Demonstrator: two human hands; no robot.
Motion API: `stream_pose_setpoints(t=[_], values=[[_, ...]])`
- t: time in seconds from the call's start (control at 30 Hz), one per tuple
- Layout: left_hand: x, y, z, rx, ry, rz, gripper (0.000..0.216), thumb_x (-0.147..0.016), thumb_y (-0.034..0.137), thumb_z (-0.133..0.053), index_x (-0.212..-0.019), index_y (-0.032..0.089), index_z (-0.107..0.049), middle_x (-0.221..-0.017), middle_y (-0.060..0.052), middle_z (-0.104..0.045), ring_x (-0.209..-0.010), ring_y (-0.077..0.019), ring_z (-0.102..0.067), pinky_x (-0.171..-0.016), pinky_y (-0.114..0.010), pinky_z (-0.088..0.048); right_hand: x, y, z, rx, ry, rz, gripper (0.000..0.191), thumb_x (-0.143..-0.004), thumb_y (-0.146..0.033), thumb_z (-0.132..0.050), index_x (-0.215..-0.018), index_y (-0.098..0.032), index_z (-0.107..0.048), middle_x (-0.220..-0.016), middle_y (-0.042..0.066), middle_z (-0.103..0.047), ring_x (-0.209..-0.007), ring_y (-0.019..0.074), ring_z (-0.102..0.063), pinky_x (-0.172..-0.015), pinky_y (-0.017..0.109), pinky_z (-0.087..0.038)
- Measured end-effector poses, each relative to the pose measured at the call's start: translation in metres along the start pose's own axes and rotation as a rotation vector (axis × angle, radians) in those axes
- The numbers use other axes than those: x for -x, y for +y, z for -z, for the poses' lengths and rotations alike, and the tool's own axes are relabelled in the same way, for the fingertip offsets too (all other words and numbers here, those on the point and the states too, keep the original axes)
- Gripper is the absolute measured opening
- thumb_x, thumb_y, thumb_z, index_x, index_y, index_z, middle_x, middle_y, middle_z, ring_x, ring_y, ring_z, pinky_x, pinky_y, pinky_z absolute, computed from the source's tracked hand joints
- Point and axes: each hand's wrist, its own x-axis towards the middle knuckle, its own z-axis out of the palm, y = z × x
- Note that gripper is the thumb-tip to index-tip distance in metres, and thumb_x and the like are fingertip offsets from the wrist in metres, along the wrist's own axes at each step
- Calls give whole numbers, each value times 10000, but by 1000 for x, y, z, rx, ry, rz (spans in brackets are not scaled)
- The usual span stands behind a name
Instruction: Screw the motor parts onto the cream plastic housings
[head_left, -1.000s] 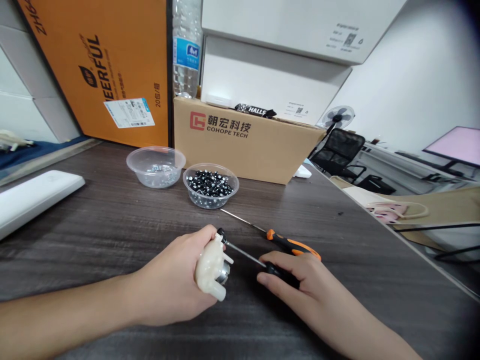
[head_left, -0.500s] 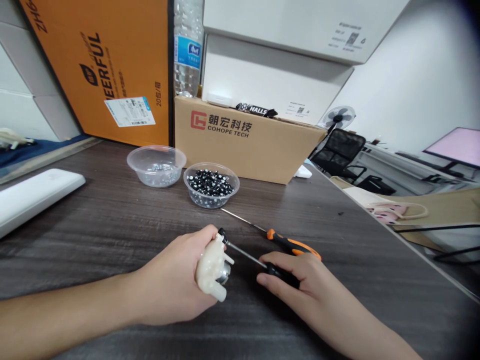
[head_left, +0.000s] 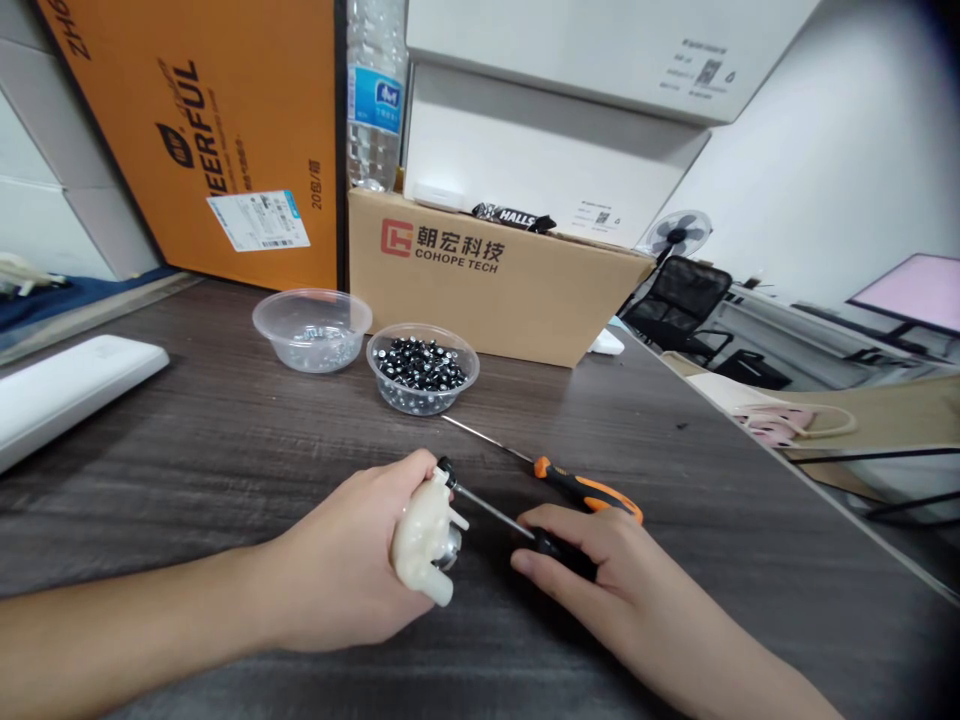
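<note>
On the dark wood counter [head_left: 225, 450], the left hand's [head_left: 337, 570] fingers are clamping a cream plastic housing [head_left: 421, 538], the right hand's [head_left: 592, 570] fingers are gripping a black screwdriver [head_left: 487, 510] tipped against it, both barely shifting.

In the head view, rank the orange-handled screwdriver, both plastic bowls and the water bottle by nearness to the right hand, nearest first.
From the right hand:
1. Orange-handled screwdriver, on the table just beyond the hand.
2. Plastic bowl of black-topped parts, ahead and left.
3. Plastic bowl with few parts, farther left.
4. Water bottle, at the back, beyond both bowls.
</note>
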Motion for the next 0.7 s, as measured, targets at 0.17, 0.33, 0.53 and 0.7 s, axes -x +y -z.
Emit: stream_pose_setpoints(t=[0.17, 0.33, 0.53, 0.7], values=[[0, -1, 0, 16, 2, 7, 288, -697, 181, -668, -833, 269, -431, -775, 91, -573, -651, -126, -508, -572, -264, -385, -1, -2, -2, 16, 56, -6, 275, -1020, -457, -573, -896, -266, -728, -812, -19, -736, -742, 193, -670, -681, 276, -498], [1, 0, 1, 26, -4, -10, 282, -705, 180, -662, -841, 268, -430, -773, 84, -567, -658, -131, -503, -586, -268, -388, 0, -2, -5, 73, 162, -9, 290, -949, -513, -650, -888, -249, -753, -713, 4, -705, -693, 218, -652, -675, 293, -529], [-1, 0, 1, 17, -6, -7, 289, -700, 181, -663, -834, 270, -423, -769, 92, -569, -649, -127, -499, -575, -269, -387, -1, -3, -3, 68, 148, -10, 284, -955, -502, -647, -868, -249, -742, -727, 5, -710, -694, 215, -654, -669, 292, -523], [0, 1, 1, 9, -10, -7, 288, -700, 177, -658, -832, 269, -419, -764, 98, -568, -640, -123, -503, -553, -271, -376, 0, -4, 1, 11, 0, -8, 289, -1043, -445, -539, -869, -268, -689, -804, -38, -721, -724, 175, -665, -664, 278, -478]])
